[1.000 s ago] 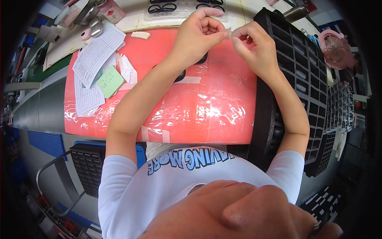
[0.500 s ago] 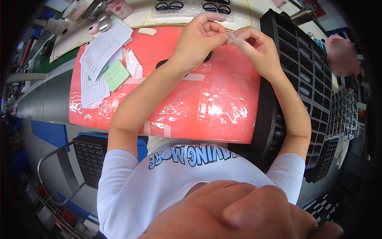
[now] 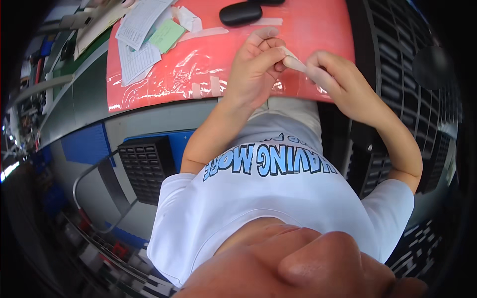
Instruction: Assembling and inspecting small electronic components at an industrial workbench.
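Just above the near edge of the red plastic-covered mat (image 3: 169, 84), my two hands face each other. A pale, thin, stretched piece (image 3: 295, 63), resembling a finger cot, runs between them. My left hand (image 3: 254, 72) pinches its left end at the thumb and fingertips. On the other end, the fingers of my right hand (image 3: 343, 82) are closed. Whitish covering shows on some of my fingertips. Beyond my left hand, a black oval case (image 3: 240, 14) lies on the mat, with part of a second dark one beside it.
Printed sheets (image 3: 139, 62), a green note (image 3: 167, 36) and crumpled white tissue (image 3: 189, 20) lie at the mat's left. Black compartment trays (image 3: 397, 54) stand close on the right. Lower left are a black tray (image 3: 144, 169) and a metal-framed cart (image 3: 77, 186).
My hands have come nearer my body, from the mat's far side to its near edge. The pale piece now looks more stretched out. The view has shifted, and the black case is uncovered.
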Motion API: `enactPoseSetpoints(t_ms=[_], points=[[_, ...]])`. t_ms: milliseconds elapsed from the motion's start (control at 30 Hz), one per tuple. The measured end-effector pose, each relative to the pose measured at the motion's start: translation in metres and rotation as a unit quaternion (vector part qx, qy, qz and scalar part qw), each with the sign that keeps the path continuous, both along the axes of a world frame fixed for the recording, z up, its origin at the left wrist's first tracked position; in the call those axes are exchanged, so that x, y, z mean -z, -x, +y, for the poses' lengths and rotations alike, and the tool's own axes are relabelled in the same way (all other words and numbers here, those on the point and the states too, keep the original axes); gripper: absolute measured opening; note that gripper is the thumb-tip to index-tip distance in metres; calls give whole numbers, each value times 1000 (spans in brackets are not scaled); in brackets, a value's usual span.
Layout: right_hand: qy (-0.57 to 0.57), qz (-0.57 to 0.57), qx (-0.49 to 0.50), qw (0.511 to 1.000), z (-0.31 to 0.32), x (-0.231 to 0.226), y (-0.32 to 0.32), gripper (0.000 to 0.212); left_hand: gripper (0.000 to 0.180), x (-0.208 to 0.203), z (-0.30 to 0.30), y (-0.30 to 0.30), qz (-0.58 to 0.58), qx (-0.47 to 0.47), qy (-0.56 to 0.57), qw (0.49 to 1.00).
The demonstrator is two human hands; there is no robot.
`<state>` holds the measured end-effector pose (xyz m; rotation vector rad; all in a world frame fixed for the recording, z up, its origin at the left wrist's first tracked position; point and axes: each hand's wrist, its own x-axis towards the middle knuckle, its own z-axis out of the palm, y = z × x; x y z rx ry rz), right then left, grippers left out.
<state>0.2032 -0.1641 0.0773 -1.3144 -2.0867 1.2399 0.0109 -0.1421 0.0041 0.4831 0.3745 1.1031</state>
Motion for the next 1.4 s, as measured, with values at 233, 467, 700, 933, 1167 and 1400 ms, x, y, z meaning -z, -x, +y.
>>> enactPoseSetpoints(t_ms=[233, 467, 700, 933, 1167, 1400], points=[[69, 91, 131, 985, -103, 24, 19, 9, 27, 34, 10, 41, -131, -15, -96, 987], [4, 234, 267, 935, -54, 79, 77, 33, 31, 30, -24, 48, 59, -94, -22, 994], [91, 323, 201, 920, -12, 84, 94, 26, 33, 38, -32, 50, 7, -80, 56, 995], [56, 350, 245, 903, -19, 101, 76, 9, 26, 52, -22, 42, 28, -108, 26, 993], [10, 489, 240, 838, -12, 115, 62, 18, 19, 39, -15, 26, -26, -111, 40, 993], [117, 435, 245, 858, -24, 101, 63, 24, 13, 42, -4, 41, -2, -172, 38, 984]])
